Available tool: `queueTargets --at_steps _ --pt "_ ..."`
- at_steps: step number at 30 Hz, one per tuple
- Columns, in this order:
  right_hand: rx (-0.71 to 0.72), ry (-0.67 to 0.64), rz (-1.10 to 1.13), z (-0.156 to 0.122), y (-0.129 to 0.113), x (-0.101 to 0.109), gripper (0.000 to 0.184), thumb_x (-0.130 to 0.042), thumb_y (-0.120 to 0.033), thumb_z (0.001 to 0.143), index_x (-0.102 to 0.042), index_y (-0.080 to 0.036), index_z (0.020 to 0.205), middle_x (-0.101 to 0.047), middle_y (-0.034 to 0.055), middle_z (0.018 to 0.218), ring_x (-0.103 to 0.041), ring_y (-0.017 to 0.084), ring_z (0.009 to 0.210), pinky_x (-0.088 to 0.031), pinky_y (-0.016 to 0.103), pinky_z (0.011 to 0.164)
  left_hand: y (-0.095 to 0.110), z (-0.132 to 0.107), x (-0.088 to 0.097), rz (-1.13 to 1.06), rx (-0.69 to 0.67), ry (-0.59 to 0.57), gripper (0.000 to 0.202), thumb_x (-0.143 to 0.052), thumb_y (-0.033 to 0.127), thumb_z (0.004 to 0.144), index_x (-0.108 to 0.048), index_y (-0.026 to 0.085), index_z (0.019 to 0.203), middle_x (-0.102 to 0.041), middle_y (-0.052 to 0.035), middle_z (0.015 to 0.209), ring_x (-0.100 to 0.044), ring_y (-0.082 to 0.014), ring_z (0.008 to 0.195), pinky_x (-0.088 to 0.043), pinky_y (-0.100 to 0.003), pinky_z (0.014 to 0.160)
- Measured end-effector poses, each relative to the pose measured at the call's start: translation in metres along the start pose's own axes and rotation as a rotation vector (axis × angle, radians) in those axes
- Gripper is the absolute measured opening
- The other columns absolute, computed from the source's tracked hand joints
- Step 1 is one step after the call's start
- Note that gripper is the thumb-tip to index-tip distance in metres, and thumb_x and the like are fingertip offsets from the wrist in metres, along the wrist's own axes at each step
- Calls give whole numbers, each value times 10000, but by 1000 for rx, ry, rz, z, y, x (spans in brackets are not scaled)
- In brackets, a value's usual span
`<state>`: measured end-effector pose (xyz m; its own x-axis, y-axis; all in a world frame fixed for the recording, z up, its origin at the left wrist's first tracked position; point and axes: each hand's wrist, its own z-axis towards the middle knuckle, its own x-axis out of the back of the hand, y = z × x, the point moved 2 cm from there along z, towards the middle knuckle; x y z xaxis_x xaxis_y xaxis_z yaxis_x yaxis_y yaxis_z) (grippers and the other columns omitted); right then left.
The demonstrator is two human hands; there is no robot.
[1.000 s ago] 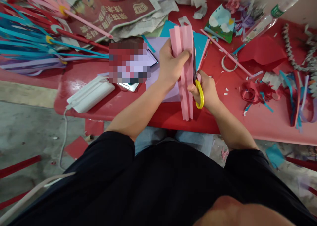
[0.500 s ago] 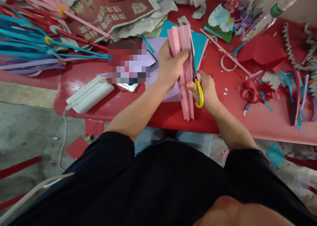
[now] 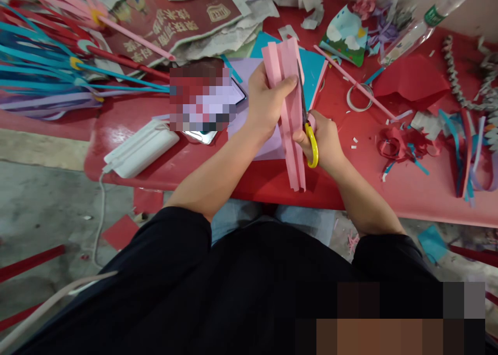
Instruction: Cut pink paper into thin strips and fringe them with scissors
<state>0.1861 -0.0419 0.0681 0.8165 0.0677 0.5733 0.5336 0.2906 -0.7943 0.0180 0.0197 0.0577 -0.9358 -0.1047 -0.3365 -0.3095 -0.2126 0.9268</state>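
Note:
My left hand (image 3: 266,103) is closed around a folded pink paper (image 3: 290,132), gripping its upper half and holding it upright above the red table (image 3: 128,122). The paper is pleated into long strips. My right hand (image 3: 324,142) grips yellow-handled scissors (image 3: 309,132), whose blades run up along the right edge of the pink paper. Beneath the paper lie a lilac sheet (image 3: 249,116) and a teal sheet (image 3: 313,70).
A white power bank (image 3: 142,147) with a cable lies at the table's left. Behind are newspapers (image 3: 182,18), bundled paper strips (image 3: 46,70), a tape ring (image 3: 360,98), a plastic bottle (image 3: 424,23), red paper (image 3: 412,83) and cut scraps (image 3: 404,145). Concrete floor lies below.
The pink paper has tilted slightly, its top shifting left, and the scissors' blades have moved up along its right edge. Both hands stay in nearly the same place.

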Motion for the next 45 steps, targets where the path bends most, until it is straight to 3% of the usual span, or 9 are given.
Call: queueTargets --at_steps 8,12,16,21,30,34,40,45 --pt "63 -55 106 -1 9 2 902 -612 -1138 825 -567 -265 1047 -544 -22 757 -620 218 692 -455 376 645 1 -5 -6 13 6 -55 203 -856 222 916 -663 284 905 -607 3 869 -584 -227 805 -507 -393 799" --pt "74 -21 71 0 13 4 867 -620 -1120 847 -562 -270 1006 -550 -14 765 -618 223 725 -479 381 653 3 -8 -8 46 -8 -84 222 -862 255 903 -643 290 893 -613 1 874 -605 -238 807 -530 -400 806" --pt "53 -12 8 1 16 6 868 -701 -1109 797 -556 -275 988 -448 -51 667 -582 213 650 -432 365 610 4 -8 -8 86 20 -76 225 -864 288 867 -639 306 877 -606 -6 876 -611 -264 834 -557 -433 833" --pt "21 -17 -22 1 18 7 853 -791 -1076 756 -540 -285 956 -438 -48 660 -631 238 681 -439 358 609 3 -6 -7 97 40 -79 263 -878 261 813 -625 327 842 -582 -8 857 -579 -269 812 -541 -446 809" --pt "-7 48 -45 1 14 3 905 -562 -1181 791 -469 -284 871 -432 -35 670 -590 218 648 -447 360 593 8 -9 -8 103 13 -103 216 -828 239 912 -621 296 892 -567 -2 875 -569 -246 827 -531 -436 839" --pt "-30 47 -46 2 13 4 915 -538 -1191 789 -461 -283 866 -417 -39 668 -579 203 641 -450 350 590 6 -6 -6 124 27 -107 218 -843 247 881 -641 326 864 -576 -4 852 -591 -264 819 -568 -450 813" --pt "-36 59 21 0 14 3 877 -647 -1144 787 -506 -283 875 -438 -24 675 -611 240 721 -540 386 643 -1 -3 -4 157 56 -75 269 -940 402 841 -681 356 897 -668 -17 923 -684 -332 974 -654 -513 913" --pt "-40 74 26 -1 14 2 863 -647 -1134 804 -509 -287 884 -433 -20 683 -598 245 708 -516 400 630 4 -7 -6 138 114 -91 353 -986 485 833 -674 367 950 -674 -24 951 -653 -349 1106 -578 -559 1038"
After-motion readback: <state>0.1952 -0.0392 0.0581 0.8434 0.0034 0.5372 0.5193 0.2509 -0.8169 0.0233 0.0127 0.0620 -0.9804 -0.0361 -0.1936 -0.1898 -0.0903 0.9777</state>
